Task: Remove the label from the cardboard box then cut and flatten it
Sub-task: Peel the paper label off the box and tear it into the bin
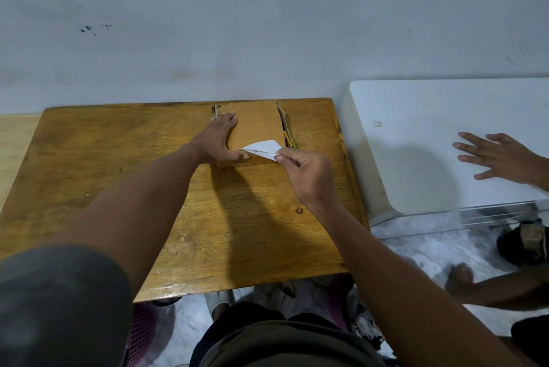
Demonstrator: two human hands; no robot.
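Nearest you, at six o'clock, your dark shorts (pixel 267 343) fill the bottom edge, with your grey sleeve (pixel 56 304) at seven o'clock. Under the table's near edge two pink mesh shapes (pixel 142 325) show on the pale floor; what they are you cannot tell.

Your two forearms reach out over the wooden table (pixel 89 158). Your right hand (pixel 306 176), just right of centre, is pinched closed on the lower corner of the white label (pixel 264 147), which stands half lifted off the box, its left tip still stuck down. Your left hand (pixel 217 140) lies spread flat, pressing on the cardboard box (pixel 255 126), thumb beside the label's stuck tip, fingers reaching the box's far left corner; it grips nothing.

The one box lies flat at twelve o'clock, against the table's far edge near the wall (pixel 267 24). Its flaps stick up along its right side.

At three o'clock a white appliance (pixel 430 117) stands just beside the table. Another person's hand (pixel 499 158) rests flat on it, and their second hand (pixel 460 280) shows lower, near four o'clock, blurred.
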